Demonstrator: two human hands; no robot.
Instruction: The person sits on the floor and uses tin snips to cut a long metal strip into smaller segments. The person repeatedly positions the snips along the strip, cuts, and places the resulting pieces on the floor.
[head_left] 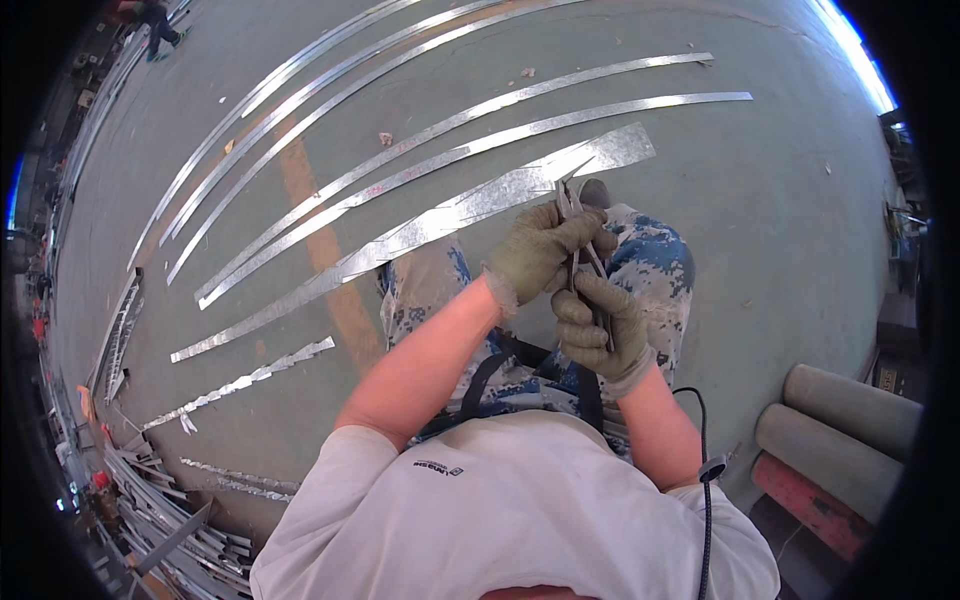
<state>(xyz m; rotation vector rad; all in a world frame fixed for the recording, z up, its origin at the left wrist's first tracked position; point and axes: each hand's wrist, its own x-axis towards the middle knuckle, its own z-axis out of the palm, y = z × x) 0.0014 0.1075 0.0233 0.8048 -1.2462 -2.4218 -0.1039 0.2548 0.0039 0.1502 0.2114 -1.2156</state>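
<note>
Left hand [535, 250], right hand [612, 325]: fingers round plier-like tool [566, 203] | narrow strips [490, 144] separate, inside left edge of floor [790, 230]; wide strip [460, 212] seemingly unfinished

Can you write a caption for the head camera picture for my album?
Gloved left hand and right hand hold a metal tool near shiny metal strips on the floor.

The head view looks steeply down from head height, close above the shirt [520, 490] that fills the bottom of the frame; the left hand [540, 248] and right hand [612, 325] sit near the centre, somewhat farther off. It faces forward, so the floor [800, 260] recedes toward the top. Fisheye bending grows toward the dark rim.
</note>
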